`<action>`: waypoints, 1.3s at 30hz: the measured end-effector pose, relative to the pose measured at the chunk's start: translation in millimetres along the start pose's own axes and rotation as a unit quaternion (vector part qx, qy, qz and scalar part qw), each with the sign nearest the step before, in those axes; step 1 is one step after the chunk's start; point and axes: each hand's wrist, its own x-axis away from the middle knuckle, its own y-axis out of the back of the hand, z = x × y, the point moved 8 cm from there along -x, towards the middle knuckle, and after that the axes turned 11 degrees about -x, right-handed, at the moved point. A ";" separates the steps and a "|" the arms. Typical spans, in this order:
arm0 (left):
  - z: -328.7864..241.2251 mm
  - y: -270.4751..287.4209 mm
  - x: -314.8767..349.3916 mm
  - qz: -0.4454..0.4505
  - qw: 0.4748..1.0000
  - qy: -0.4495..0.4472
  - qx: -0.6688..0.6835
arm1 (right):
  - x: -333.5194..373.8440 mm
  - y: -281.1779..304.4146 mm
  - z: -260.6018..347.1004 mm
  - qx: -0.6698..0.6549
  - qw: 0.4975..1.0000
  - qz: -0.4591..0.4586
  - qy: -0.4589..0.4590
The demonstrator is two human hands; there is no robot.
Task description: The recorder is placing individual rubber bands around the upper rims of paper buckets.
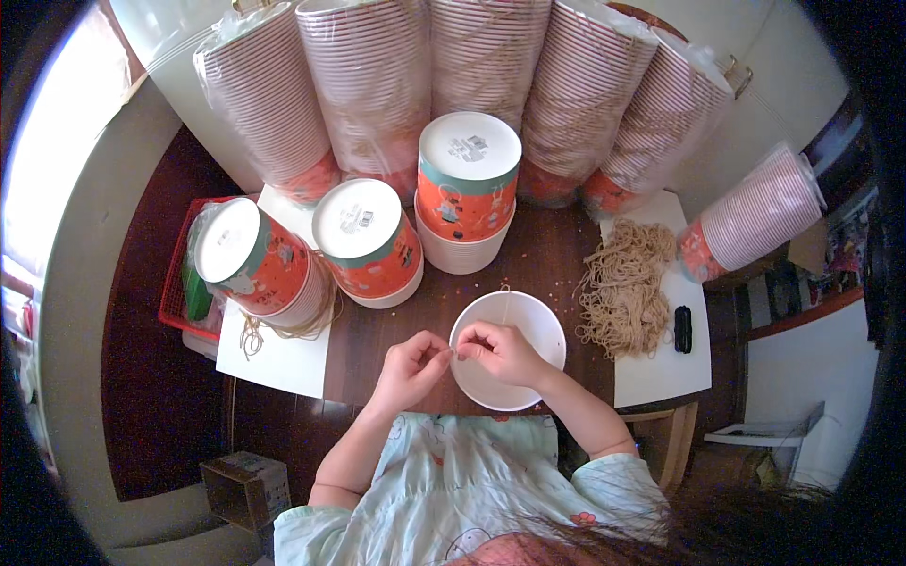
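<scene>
Both hands meet over the near rim of a white paper bowl [510, 349] on the dark bench [444, 302]. The right hand [500, 351] has thumb and forefinger pressed together on a thin tan string [506, 300] that runs from its fingertips across the bowl's inside to the far rim. The left hand [411, 366] is curled, its fingertips closed just beside the right hand's; it seems to pinch the same string's end, though the strand there is too fine to be sure.

The string is thin and the pinch small, so it could slip out of either grip if the two hands pull apart unevenly. The bowl is light and rests on the bench only by its own weight; a tug on the string toward the body could tip it or drag it off the near edge, which lies close under the wrists.

To the right, a loose heap of the same strings [625, 283] lies on a white sheet [661, 368], near a small black object [682, 329]; a sweep of the right forearm could scatter it. Behind the bowl stand three stacks of orange bowls [466, 189], upside down, and behind those lean tall wrapped sleeves of bowls [377, 85], which a knock could topple forward.
</scene>
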 end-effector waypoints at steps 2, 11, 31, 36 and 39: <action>-1.4 1.1 0.1 -0.018 1.000 -0.007 -0.014 | 0.2 1.7 -0.9 -0.007 1.000 -0.011 -0.002; -15.4 7.8 1.9 -0.078 0.993 -0.032 -0.078 | -1.0 4.1 -9.3 -0.023 1.000 -0.020 0.000; -20.8 11.9 3.3 -0.110 0.961 -0.170 -0.187 | -0.9 3.1 3.8 0.046 0.999 -0.003 0.021; -41.8 17.9 5.8 -0.134 0.953 -0.188 -0.197 | -3.1 1.0 13.1 0.081 0.997 -0.004 0.009; -45.7 18.1 4.8 -0.129 0.949 -0.193 -0.212 | -4.3 -3.1 11.9 0.089 0.996 0.016 0.010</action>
